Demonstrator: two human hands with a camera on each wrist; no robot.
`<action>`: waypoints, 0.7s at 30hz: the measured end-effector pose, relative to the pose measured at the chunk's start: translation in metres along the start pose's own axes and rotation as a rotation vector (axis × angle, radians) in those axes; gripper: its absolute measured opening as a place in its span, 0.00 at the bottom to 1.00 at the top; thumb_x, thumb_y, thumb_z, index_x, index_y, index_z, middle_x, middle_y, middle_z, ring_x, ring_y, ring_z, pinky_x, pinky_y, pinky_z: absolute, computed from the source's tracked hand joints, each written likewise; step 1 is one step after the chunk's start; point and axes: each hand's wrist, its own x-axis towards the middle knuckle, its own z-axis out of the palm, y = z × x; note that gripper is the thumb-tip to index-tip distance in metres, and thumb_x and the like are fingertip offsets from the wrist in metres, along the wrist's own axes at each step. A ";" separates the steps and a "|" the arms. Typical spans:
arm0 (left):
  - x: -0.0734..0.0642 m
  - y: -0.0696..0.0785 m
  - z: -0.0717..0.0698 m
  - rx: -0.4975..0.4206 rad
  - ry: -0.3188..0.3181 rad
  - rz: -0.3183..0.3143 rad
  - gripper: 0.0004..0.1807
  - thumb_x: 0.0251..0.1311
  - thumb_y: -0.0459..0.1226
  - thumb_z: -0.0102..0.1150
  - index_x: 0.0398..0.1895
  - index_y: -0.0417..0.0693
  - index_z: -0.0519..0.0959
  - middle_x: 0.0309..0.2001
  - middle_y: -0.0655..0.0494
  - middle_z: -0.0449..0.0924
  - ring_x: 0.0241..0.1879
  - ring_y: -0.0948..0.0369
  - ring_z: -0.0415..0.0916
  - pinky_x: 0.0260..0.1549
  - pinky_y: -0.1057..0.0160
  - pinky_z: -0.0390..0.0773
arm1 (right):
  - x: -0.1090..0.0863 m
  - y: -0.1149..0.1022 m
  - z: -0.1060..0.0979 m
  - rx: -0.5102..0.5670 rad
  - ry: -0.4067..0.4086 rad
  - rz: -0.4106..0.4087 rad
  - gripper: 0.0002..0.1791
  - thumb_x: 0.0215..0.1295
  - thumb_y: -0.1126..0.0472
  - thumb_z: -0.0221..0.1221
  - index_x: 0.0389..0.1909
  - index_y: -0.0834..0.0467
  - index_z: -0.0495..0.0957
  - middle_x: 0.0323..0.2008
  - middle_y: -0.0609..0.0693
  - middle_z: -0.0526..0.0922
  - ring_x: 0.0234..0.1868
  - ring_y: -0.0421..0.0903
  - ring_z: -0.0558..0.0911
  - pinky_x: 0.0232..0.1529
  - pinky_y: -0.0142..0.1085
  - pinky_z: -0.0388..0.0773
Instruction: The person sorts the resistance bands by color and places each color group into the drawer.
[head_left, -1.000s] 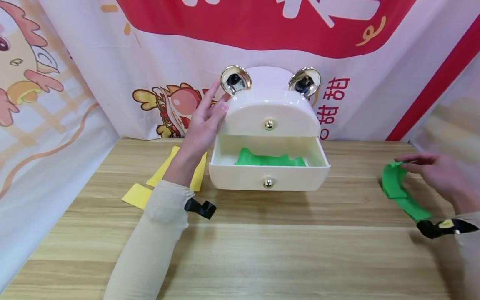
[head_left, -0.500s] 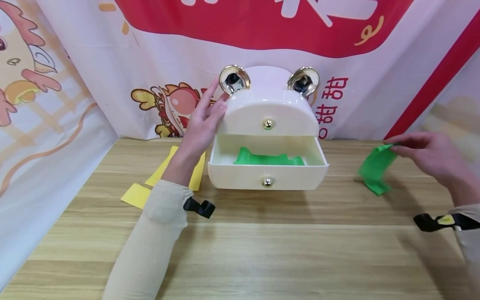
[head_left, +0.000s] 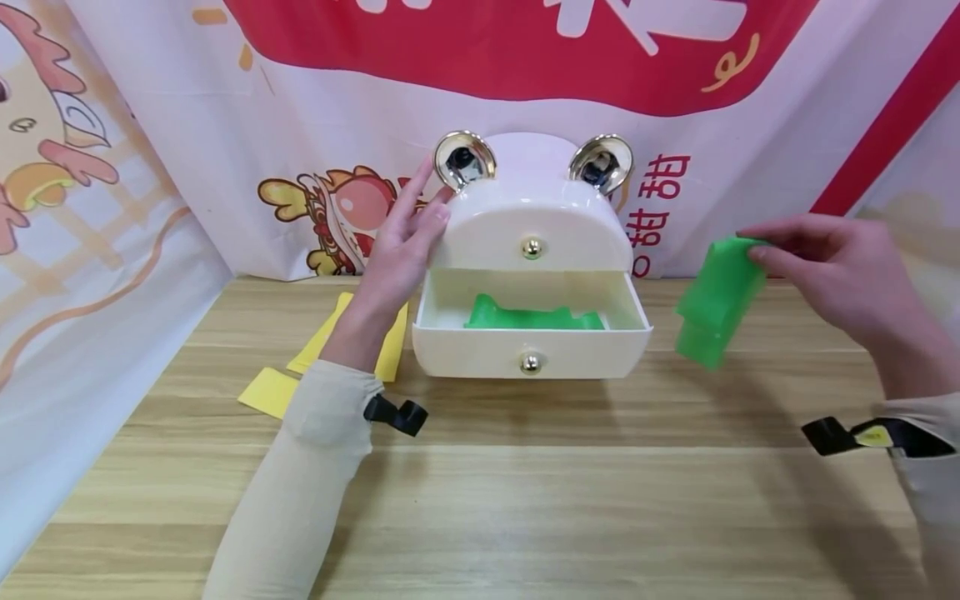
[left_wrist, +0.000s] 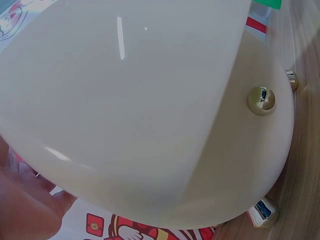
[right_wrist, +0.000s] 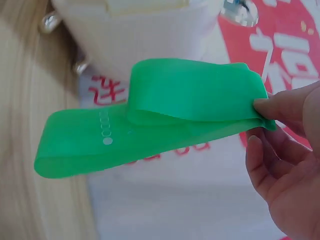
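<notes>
Lifted and brought inward since a second ago, the green band (head_left: pixel 722 287) hangs from the right hand (head_left: pixel 847 279), near the open drawer (head_left: pixel 465 354).
Head view: the left hand (head_left: pixel 401 250), fingers extended, rests against the white box (head_left: pixel 495 221); steady pressure there should stop it sliding, with the band best kept clear of the drawer's rim, above the green strip (head_left: pixel 525 319) inside. Left wrist view: the left hand's fingertips are hard to make out. Right wrist view: thumb and fingers pinch one end, folded loops dangling, so slow lowering seems wise.
</notes>
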 end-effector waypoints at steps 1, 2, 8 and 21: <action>0.000 0.000 0.000 0.000 -0.001 0.002 0.34 0.82 0.43 0.50 0.84 0.81 0.55 0.80 0.65 0.67 0.80 0.68 0.63 0.80 0.51 0.67 | -0.001 -0.005 0.001 0.009 0.011 -0.011 0.21 0.76 0.54 0.64 0.66 0.53 0.83 0.42 0.23 0.82 0.38 0.29 0.83 0.38 0.14 0.79; 0.000 0.000 0.000 -0.002 -0.001 0.003 0.34 0.82 0.43 0.50 0.83 0.81 0.55 0.80 0.65 0.67 0.80 0.68 0.63 0.79 0.51 0.67 | -0.001 -0.010 0.002 0.016 0.019 -0.019 0.21 0.76 0.54 0.64 0.66 0.53 0.83 0.43 0.23 0.82 0.39 0.28 0.83 0.39 0.13 0.79; 0.001 0.000 0.000 -0.003 -0.006 0.005 0.33 0.82 0.43 0.51 0.82 0.84 0.56 0.80 0.65 0.68 0.80 0.69 0.63 0.80 0.50 0.67 | -0.006 -0.036 0.005 0.100 0.082 -0.067 0.20 0.76 0.57 0.63 0.65 0.52 0.84 0.48 0.28 0.84 0.42 0.30 0.83 0.42 0.13 0.78; 0.001 0.001 0.000 0.007 -0.004 0.010 0.34 0.82 0.43 0.51 0.84 0.80 0.55 0.81 0.63 0.66 0.80 0.68 0.62 0.80 0.51 0.66 | -0.003 -0.093 0.005 0.333 0.234 -0.110 0.20 0.71 0.56 0.68 0.61 0.56 0.86 0.59 0.49 0.88 0.53 0.40 0.87 0.52 0.19 0.82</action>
